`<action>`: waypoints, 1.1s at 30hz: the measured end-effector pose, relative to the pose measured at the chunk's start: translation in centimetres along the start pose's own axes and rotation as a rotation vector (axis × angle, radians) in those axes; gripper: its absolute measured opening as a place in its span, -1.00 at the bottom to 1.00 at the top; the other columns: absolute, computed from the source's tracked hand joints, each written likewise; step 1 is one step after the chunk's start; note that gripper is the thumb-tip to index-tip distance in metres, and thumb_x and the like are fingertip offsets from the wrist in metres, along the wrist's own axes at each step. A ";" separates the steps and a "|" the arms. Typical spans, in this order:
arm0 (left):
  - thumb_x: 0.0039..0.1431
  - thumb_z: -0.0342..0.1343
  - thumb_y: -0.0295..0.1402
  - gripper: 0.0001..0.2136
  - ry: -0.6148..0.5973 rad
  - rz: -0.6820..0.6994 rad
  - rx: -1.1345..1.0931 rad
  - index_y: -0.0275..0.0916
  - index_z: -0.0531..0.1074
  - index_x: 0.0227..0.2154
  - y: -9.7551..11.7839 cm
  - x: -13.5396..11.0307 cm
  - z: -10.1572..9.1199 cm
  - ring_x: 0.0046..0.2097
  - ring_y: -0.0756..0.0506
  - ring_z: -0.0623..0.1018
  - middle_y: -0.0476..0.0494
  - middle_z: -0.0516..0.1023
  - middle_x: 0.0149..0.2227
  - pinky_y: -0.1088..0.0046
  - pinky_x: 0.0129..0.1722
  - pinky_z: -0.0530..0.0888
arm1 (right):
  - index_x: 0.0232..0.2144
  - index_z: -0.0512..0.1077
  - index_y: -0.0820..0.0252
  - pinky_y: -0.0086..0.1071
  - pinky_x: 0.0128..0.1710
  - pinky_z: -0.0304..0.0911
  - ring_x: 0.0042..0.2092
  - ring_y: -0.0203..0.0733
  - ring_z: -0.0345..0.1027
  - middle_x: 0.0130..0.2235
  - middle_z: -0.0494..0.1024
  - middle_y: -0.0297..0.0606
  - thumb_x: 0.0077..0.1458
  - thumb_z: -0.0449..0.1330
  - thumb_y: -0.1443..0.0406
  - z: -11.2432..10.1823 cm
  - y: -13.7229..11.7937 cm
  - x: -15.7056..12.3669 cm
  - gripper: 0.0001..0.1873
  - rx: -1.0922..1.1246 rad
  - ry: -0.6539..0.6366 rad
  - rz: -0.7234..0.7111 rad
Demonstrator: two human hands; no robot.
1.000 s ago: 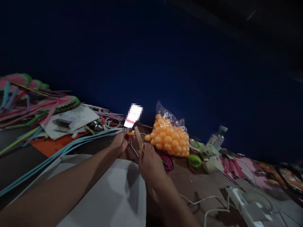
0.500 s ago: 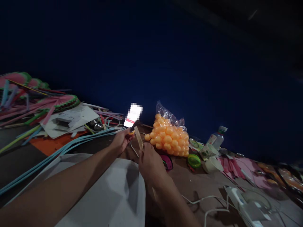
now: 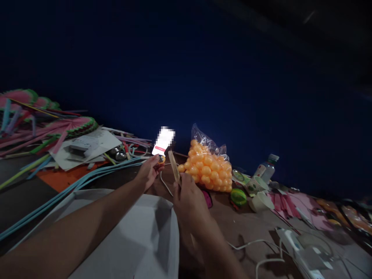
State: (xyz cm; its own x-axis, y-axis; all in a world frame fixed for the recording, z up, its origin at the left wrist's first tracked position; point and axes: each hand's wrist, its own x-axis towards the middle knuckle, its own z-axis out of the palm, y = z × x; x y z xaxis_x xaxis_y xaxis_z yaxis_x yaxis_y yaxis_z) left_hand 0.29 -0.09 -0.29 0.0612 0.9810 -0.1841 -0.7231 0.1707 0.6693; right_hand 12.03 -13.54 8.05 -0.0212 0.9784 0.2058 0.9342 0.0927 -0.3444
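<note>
Left hand (image 3: 150, 172): you pinch the orange piece (image 3: 161, 159), toward the far edge of the table (image 3: 232, 232).
Right hand (image 3: 190, 199): you grip the stick (image 3: 174, 167), tip just beside it.

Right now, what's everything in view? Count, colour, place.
stick: one, tan, held, centre
round piece: one, orange and dark, held, centre
screen: one, white, centre
balls: many, orange, bagged, centre
tray: one, white, front
strands: several, light blue, left
fans: several, pink and green, left
papers: several, white, left
bottle: one, clear, right
cups: two, pale, right
striped ball: one, green, right
power strip: one, white, right
left hand: one, bare, centre
right hand: one, bare, centre
</note>
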 end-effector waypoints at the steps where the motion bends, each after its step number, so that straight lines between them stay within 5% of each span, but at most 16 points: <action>1: 0.08 0.12 -0.47 -0.94 0.000 0.004 -0.003 -0.30 0.42 -0.34 0.0 0.0 0.0 -0.45 0.05 0.50 -0.08 0.51 -0.42 0.57 -0.45 0.44 | -0.17 0.25 0.22 -0.35 -0.27 0.23 -0.22 -0.13 0.37 -0.19 0.44 -0.12 0.19 -0.05 0.34 0.0 -0.1 0.0 -0.83 0.000 -0.001 -0.003; 33: 0.16 0.05 -0.50 -0.88 0.108 -0.043 -0.097 -0.35 0.36 -0.48 -0.1 0.2 0.3 -0.54 0.07 0.45 -0.07 0.44 -0.55 0.59 -0.51 0.47 | -0.18 0.25 0.22 -0.35 -0.30 0.22 -0.24 -0.14 0.38 -0.20 0.44 -0.12 0.17 -0.03 0.34 2.2 0.5 0.8 -0.84 -0.039 -0.005 -0.055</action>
State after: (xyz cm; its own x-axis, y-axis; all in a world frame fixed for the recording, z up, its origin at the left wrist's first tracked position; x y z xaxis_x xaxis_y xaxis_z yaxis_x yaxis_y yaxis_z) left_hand 0.61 0.12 -0.14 0.0229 0.9565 -0.2907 -0.7847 0.1974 0.5877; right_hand 11.75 -12.35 6.01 -0.0747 0.9729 0.2188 0.9449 0.1392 -0.2964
